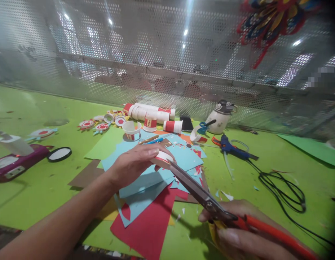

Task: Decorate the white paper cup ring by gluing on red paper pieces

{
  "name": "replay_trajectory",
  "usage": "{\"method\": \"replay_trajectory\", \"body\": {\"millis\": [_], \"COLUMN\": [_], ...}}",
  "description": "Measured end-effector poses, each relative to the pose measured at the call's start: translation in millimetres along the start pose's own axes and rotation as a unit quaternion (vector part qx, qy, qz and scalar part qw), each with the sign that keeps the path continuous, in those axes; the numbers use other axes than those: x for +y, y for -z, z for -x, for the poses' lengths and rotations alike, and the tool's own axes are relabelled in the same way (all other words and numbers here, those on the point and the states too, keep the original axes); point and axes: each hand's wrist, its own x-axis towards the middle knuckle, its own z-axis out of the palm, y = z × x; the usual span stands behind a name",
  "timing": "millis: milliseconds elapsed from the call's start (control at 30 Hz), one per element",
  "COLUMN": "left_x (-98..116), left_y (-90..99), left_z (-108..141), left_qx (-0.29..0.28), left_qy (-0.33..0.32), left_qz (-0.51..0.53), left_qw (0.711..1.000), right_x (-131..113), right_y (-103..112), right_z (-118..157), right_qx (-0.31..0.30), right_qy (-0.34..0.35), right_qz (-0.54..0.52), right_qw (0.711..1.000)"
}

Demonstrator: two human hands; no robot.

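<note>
My left hand point(139, 164) is closed on a cut-down paper cup bottom point(163, 159), a shallow white ring with a red edge. In my right hand point(234, 224) is a pair of scissors point(205, 196) with long dark blades and red-orange handles. The blade tips meet the near right rim of the cup bottom; I cannot tell whether they grip the paper. Beneath the hands lie light blue paper sheets point(140, 184) and a red sheet point(148, 224). Just past the left hand rest a blue pen point(153, 141) and a cut paper cup point(132, 130).
Stacked paper cups point(151, 112), a white bottle point(218, 121) and a phone point(186, 124) stand or lie at the back. At right is a blue glue gun point(232, 148) with a coiled black cable point(283, 187). Paper turtle shapes point(102, 127) and a purple power strip point(23, 162) are left.
</note>
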Motion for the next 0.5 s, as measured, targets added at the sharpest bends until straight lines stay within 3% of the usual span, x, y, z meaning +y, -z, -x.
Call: {"method": "replay_trajectory", "body": {"millis": [500], "left_x": [-0.3], "left_y": [-1.6], "left_z": [0.9], "left_qx": [-0.007], "left_qy": [0.003], "left_qz": [0.019], "left_qw": [1.000], "right_x": [2.3], "right_y": [-2.1], "right_z": [2.6], "right_qx": [0.005], "right_qy": [-0.007], "right_qz": [0.014], "right_qw": [1.000]}}
